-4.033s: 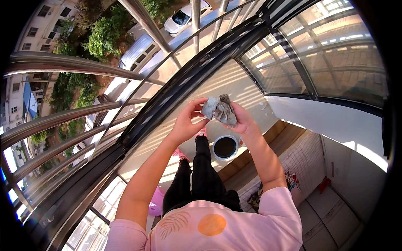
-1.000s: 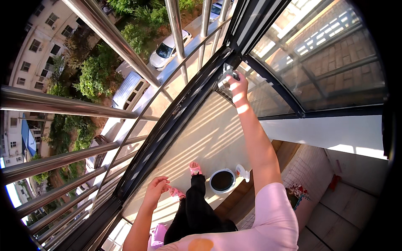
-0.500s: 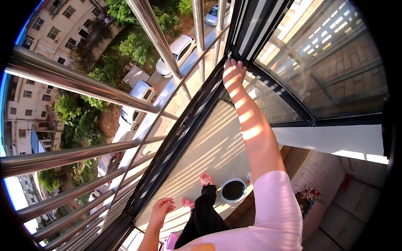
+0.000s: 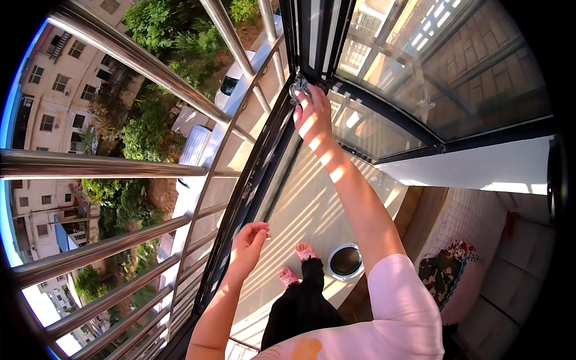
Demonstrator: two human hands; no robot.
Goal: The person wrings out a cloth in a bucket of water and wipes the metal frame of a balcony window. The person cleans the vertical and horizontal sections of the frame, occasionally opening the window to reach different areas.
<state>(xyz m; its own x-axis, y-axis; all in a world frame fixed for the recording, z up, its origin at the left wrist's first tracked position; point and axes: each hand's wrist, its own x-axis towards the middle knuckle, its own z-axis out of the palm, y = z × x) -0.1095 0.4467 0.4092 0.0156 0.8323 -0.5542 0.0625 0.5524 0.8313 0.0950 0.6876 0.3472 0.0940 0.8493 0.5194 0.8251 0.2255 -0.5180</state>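
My right hand (image 4: pixel 314 113) reaches up to the far corner of the dark window frame (image 4: pixel 255 162). Its fingers press a crumpled grey cloth (image 4: pixel 298 89) against the corner where the sill track meets the upright. The cloth is partly covered by the fingers. Lower and to the left, my left hand (image 4: pixel 248 247) hovers by the near stretch of the track, its fingers curled in with the thumb close to them. Nothing shows in that hand. A round white bucket (image 4: pixel 345 262) of dark water stands on the floor beside my feet.
Steel bars (image 4: pixel 108 171) run outside the opening, with parked cars and trees far below. On the right stands a glass pane (image 4: pixel 444 84) in a black frame. A wooden ledge (image 4: pixel 414 204) and a bed-like surface with patterned cloth (image 4: pixel 447 267) lie lower right.
My right hand has turned and drawn slightly back, and the grey cloth now shows under its fingers. My left hand has risen toward the track, its fingers curling closer. The view has shifted.
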